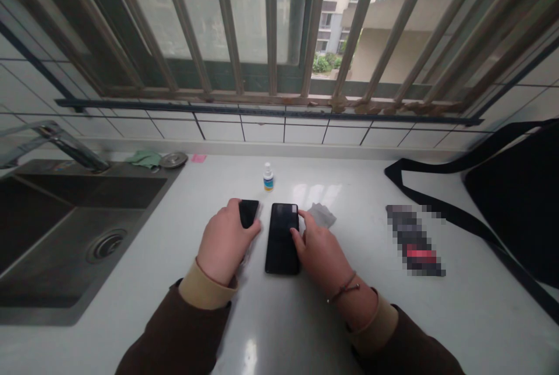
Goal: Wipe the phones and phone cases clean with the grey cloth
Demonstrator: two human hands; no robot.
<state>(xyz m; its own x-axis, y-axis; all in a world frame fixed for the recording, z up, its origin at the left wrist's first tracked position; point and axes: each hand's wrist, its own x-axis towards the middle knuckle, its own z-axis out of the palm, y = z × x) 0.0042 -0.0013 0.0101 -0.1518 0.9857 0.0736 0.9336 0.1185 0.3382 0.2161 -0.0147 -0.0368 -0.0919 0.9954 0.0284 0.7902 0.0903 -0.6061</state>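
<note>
A black smartphone point(282, 241) lies face up on the white counter point(183, 328). My right hand point(321, 250) holds its right edge, with the thumb on the screen side and the index finger at the upper corner. To the left, my left hand point(225, 241) is closed around a second dark smartphone point(248, 212), whose lower part is mostly hidden by the palm. Behind the two phones stands a small white spray bottle point(268, 178) with a blue and yellow label. A crumpled grey cloth point(321, 215) lies just beyond my right hand.
On the left is a sink point(78, 308) with a faucet point(65, 145), a green cloth point(146, 158) and a metal drain cover point(173, 159). A pink slip point(198, 158) lies near the wall. At right are a pixelated dark item point(413, 238) and a strapped black bag point(519, 200).
</note>
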